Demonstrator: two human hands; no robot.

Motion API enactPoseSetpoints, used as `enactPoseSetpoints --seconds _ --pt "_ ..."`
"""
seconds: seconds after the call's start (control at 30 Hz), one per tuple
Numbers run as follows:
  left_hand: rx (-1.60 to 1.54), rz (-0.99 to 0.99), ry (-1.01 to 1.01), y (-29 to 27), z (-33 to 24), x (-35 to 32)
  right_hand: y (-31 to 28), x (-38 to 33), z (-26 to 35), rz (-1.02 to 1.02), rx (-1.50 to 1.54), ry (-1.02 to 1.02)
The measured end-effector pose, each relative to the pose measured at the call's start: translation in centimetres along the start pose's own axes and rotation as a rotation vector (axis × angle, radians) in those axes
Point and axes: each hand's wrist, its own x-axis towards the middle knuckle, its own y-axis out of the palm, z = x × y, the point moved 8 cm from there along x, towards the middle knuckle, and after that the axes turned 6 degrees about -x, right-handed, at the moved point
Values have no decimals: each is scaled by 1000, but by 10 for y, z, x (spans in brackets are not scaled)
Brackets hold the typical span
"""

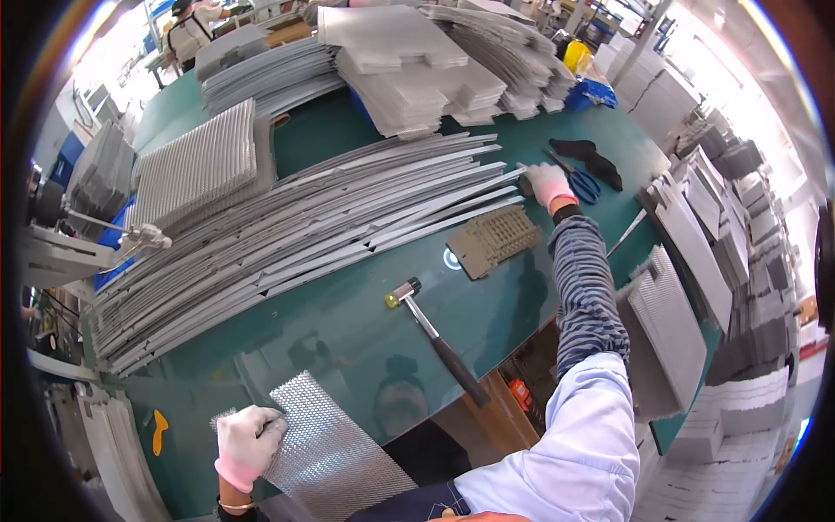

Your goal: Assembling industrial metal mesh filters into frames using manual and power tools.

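Observation:
My left hand (250, 442), in a white glove with a pink cuff, is closed on the edge of a perforated metal sheet (326, 448) that lies at the table's near edge. At the far right my gloved right hand (548, 184) reaches out, its fingers closed round the end of a long metal strip (470, 188). That strip lies on a wide row of similar long strips (287, 230) across the table. Just nearer than my right hand is a brownish slotted block (494, 241). A mallet (435, 335) with a yellow-and-black head lies between my arms.
Blue-handled scissors (581, 184) and a black cloth-like piece (591, 161) lie beyond my right hand. Stacks of metal sheets (400, 78) stand at the back, a ribbed stack (200, 165) at left, more panels (665, 335) at right. A yellow tool (158, 432) is near left.

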Motion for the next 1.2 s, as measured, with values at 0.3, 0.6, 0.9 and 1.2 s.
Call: enactPoseSetpoints --seconds 0.3,0.6,0.9,1.2 --pt "-24 38 4 11 13 -10 -24 -59 -43 -191 294 376" --pt "-64 78 30 7 45 -40 -192 -170 175 193 1738 -178" --pt "39 -41 48 27 73 -88 -231 -220 408 529 2035 -416" --pt "279 -125 179 31 61 -104 -310 -222 412 -338 805 -847"
